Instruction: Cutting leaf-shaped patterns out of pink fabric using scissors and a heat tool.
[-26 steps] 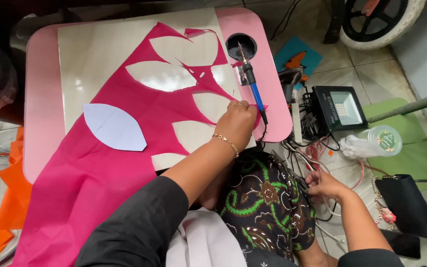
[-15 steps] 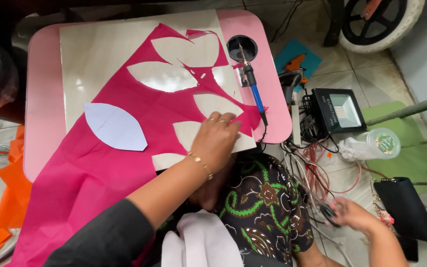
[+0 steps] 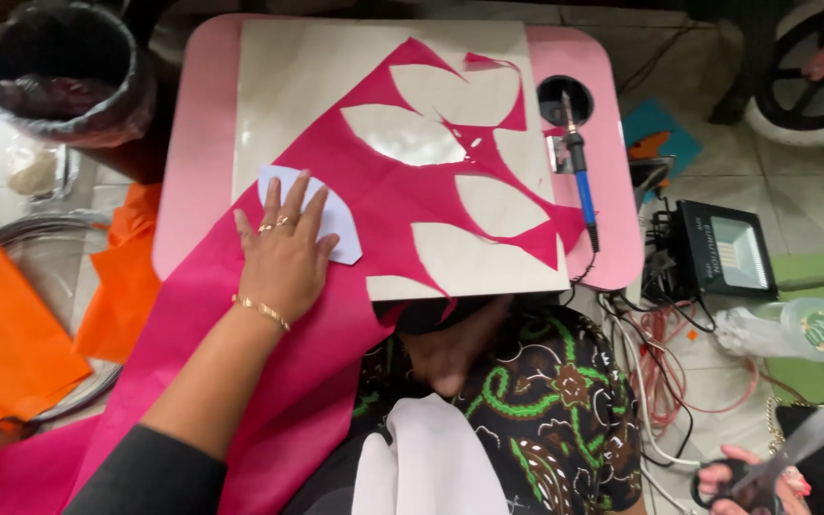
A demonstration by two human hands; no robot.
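A pink fabric sheet with several leaf-shaped holes cut in it lies over a pink-rimmed lap table and hangs down toward my lap. My left hand rests flat on it, fingers spread, covering part of a white leaf-shaped paper template. My right hand is low at the bottom right, off the table, gripping a pair of black-handled scissors whose blades point up and right.
A blue-handled soldering tool lies at the table's right edge below a round hole. On the floor to the right are a black flood lamp, red wires and a clear plastic roll. Orange fabric and a black bin sit left.
My left hand slid from the table's right edge leftward onto the white template. My right hand reached among the floor wires and now holds scissors.
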